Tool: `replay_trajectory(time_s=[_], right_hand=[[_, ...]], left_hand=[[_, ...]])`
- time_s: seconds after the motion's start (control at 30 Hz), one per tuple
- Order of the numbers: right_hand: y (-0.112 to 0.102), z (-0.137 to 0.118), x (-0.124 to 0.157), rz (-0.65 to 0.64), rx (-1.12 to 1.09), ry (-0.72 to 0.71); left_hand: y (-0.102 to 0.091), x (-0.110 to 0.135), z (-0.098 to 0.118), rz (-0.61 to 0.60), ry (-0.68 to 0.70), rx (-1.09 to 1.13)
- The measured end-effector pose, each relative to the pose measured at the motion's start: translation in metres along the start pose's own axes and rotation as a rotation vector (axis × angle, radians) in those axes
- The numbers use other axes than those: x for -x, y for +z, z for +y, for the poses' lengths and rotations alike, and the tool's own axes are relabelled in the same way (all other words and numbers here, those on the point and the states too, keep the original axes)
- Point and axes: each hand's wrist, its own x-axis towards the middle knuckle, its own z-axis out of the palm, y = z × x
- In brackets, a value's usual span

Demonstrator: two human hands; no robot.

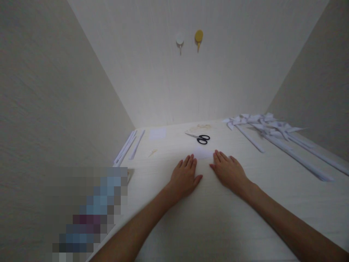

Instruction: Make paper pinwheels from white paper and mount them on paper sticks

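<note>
My left hand [184, 176] lies flat on the white table [218, 218], fingers stretched out and together, holding nothing. My right hand [228, 170] lies flat beside it, fingers extended, also holding nothing. Between and just beyond the fingertips of both hands rests a small white square of paper [203, 153]. Black-handled scissors [200, 138] lie closed a little farther back, beyond the paper.
Several white paper pinwheels on long sticks [272, 133] lie at the right. White paper strips [128, 145] and another white sheet [157, 133] lie at the back left. Two hooks, white [179, 40] and yellow [199, 37], hang on the wall. A blurred patch covers the lower left.
</note>
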Motion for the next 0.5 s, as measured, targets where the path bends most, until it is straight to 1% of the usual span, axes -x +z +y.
replay_trajectory(time_s=[0.2, 0.33, 0.47, 0.5], right_hand=[[-0.003, 0.001, 0.001, -0.020, 0.002, -0.010], [-0.001, 0.003, 0.002, -0.012, -0.021, -0.014], [0.002, 0.005, 0.001, -0.011, -0.045, -0.028], [0.003, 0.005, 0.001, -0.016, -0.051, -0.028]], left_hand=[[-0.002, 0.019, -0.007, 0.012, -0.073, 0.001], [0.003, 0.025, -0.006, 0.037, -0.139, -0.003], [0.008, 0.028, -0.007, 0.073, -0.252, 0.015], [0.008, 0.027, -0.008, 0.084, -0.251, 0.029]])
